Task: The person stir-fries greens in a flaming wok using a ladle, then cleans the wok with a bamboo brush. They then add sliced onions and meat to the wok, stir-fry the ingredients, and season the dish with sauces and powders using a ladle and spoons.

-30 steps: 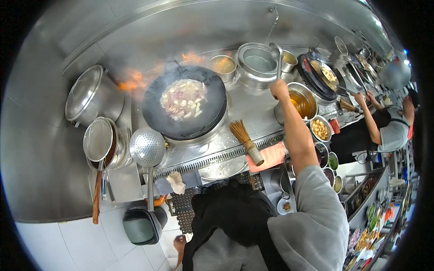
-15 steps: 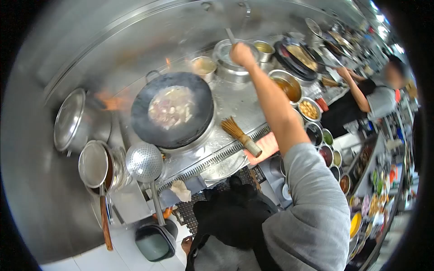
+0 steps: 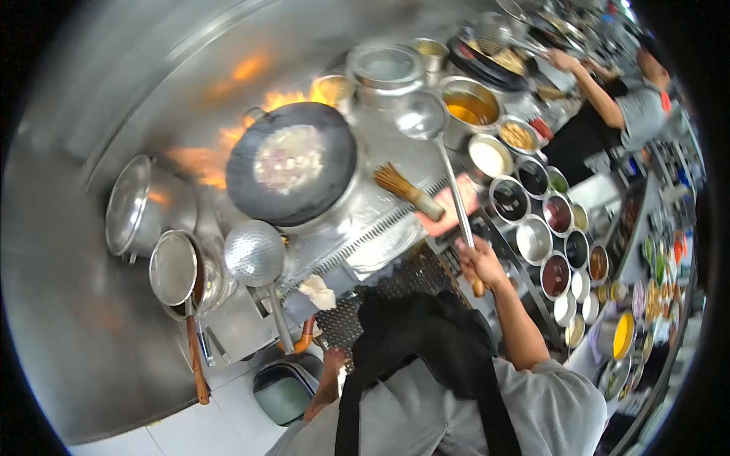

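My right hand [image 3: 480,262] is closed round the handle of a long metal ladle [image 3: 456,194]. Its shallow bowl hangs over the steel counter, between the lidded pot and a pot of orange liquid [image 3: 471,109]. To the left, a black wok [image 3: 243,178] holds pale, sliced food in liquid [image 3: 289,157], and tall flames [image 3: 293,97] rise behind its rim. My left hand [image 3: 332,366] is low beside my apron; its fingers are hard to make out, with a bit of white next to it. A bamboo brush [image 3: 407,190] lies near the wok.
A perforated skimmer [image 3: 255,252] and a wooden-handled strainer [image 3: 173,270] rest at the left, by a large steel pot [image 3: 163,209]. Several sauce containers [image 3: 534,239] line the right. A co-worker [image 3: 642,106] stands at another wok beyond. A bin [image 3: 283,391] is below.
My right hand has come back from the rear of the stove to the near edge, and the ladle's bowl now shows. Flames behind the wok have grown much larger.
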Tool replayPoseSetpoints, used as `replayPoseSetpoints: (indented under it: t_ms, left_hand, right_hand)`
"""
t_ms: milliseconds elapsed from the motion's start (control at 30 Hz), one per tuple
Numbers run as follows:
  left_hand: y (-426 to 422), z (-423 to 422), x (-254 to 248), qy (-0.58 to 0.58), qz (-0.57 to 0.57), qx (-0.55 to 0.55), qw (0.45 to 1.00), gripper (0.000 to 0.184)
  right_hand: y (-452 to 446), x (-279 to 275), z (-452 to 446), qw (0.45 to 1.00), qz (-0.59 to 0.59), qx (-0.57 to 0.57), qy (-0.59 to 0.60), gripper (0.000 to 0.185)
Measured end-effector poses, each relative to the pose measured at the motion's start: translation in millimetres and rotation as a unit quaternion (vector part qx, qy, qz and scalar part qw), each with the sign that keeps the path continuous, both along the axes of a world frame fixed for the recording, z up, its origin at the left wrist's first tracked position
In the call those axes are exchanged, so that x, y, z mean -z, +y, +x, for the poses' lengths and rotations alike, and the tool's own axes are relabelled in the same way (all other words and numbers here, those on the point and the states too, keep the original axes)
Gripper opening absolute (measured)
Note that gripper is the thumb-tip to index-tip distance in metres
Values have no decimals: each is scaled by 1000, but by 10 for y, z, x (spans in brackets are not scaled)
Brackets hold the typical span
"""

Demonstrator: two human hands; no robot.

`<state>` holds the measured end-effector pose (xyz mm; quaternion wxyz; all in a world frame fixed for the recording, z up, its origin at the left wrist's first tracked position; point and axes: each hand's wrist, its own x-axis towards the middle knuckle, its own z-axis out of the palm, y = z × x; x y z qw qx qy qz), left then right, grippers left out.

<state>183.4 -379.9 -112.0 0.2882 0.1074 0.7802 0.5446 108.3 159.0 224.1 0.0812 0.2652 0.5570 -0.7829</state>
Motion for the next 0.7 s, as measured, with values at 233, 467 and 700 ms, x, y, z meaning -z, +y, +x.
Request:
replayPoseSetpoints:
  t_ms: [233,467,700]
  left_hand:
    - [691,-338,72,-354,118,-183,910,23]
    - [1609,-8,-622,-124,-136,-91,979,23]
    - [1613,237,-957,-109,-178,-41,977,26]
  right_hand:
    - [543,-333,991,982,145,120,-11,28]
    - [1525,-43,1922,918,334,192,-98,38]
    - [1855,94,2093,893,398,168,-123,28]
